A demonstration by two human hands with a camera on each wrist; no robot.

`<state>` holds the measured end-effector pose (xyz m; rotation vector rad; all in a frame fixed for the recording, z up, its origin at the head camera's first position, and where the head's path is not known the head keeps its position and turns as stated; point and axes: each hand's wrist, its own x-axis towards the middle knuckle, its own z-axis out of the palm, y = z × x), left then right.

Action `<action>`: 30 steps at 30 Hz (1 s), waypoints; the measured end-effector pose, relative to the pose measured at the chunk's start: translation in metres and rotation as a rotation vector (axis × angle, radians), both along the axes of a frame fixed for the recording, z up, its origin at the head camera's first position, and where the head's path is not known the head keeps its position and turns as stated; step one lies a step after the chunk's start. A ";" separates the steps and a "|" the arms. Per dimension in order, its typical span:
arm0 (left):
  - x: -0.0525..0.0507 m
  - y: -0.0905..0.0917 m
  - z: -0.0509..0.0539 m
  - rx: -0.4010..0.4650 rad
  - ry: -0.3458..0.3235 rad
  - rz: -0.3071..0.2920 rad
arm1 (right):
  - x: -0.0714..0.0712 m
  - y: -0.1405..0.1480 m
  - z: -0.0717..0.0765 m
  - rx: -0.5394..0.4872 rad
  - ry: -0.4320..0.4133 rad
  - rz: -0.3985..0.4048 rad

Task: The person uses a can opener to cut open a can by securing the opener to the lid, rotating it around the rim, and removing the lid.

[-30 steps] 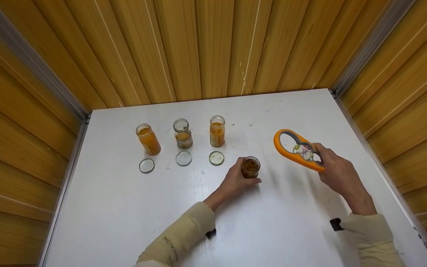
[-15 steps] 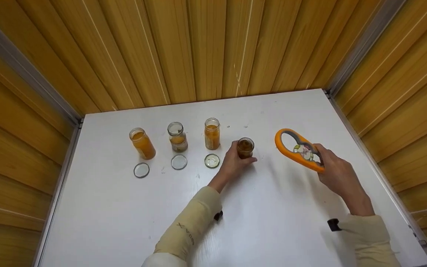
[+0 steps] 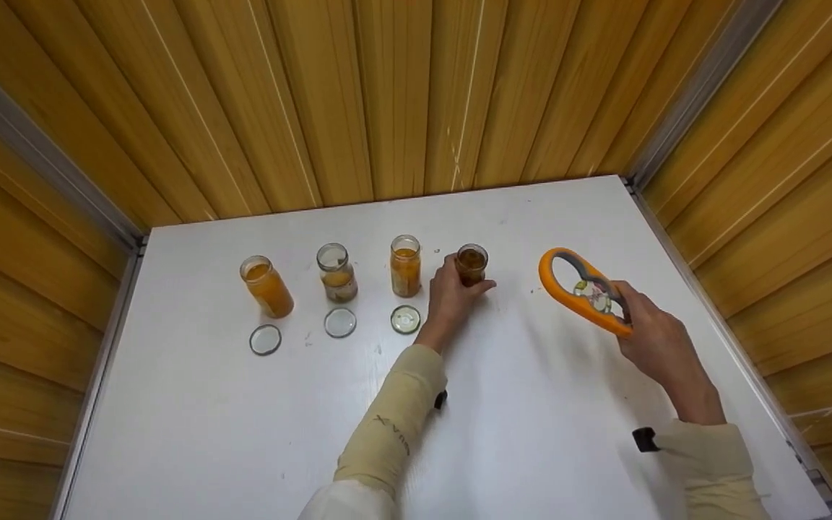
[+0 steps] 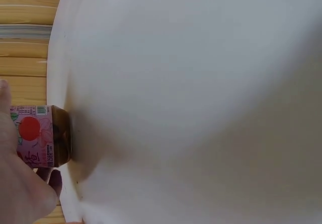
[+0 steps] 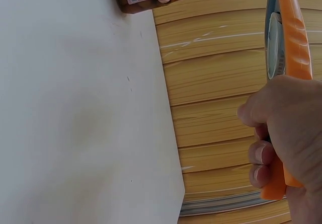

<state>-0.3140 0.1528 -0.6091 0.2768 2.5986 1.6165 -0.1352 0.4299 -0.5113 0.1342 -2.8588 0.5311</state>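
Observation:
My left hand grips an open glass jar of dark brown contents, at the right end of a row of jars. In the left wrist view this jar shows a pink label with a red fruit; its base is at or close to the table surface. My right hand holds an orange and grey jar opener above the table's right side. A patterned jar lid sits inside the opener's ring. In the right wrist view, the fingers curl round the opener's handles.
Three open jars stand to the left: an orange-filled jar, a partly filled jar and another orange-filled jar. Before them lie three lids, one per jar. A wood-look wall borders the white table.
My left hand has slid the brown jar away from me, into line with the other jars. The right hand keeps hold of the jar opener and has hardly moved. The head view has shifted slightly.

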 end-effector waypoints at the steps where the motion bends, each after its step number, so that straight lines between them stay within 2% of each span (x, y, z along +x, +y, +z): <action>1: -0.002 0.002 0.000 -0.019 0.008 0.016 | 0.001 0.000 0.000 -0.001 0.001 -0.001; 6: -0.009 0.009 0.001 -0.065 0.037 0.083 | 0.001 0.001 -0.003 0.010 0.039 0.011; 9: -0.012 0.011 0.001 -0.062 0.060 0.110 | -0.001 0.001 -0.005 0.029 0.069 0.025; 15: -0.014 0.016 0.001 -0.052 0.067 0.123 | -0.002 0.003 -0.004 0.030 0.081 0.021; 19: -0.014 0.017 0.002 -0.029 0.036 0.137 | -0.002 0.003 -0.003 0.019 0.067 0.016; 24: -0.013 0.020 0.005 -0.041 0.003 0.156 | 0.000 0.001 -0.002 0.009 0.046 0.012; 27: -0.012 0.020 0.007 -0.049 -0.013 0.158 | 0.000 0.001 0.000 0.011 0.033 0.005; 30: -0.010 0.019 0.010 -0.038 -0.057 0.148 | 0.000 0.000 0.001 0.009 0.018 -0.005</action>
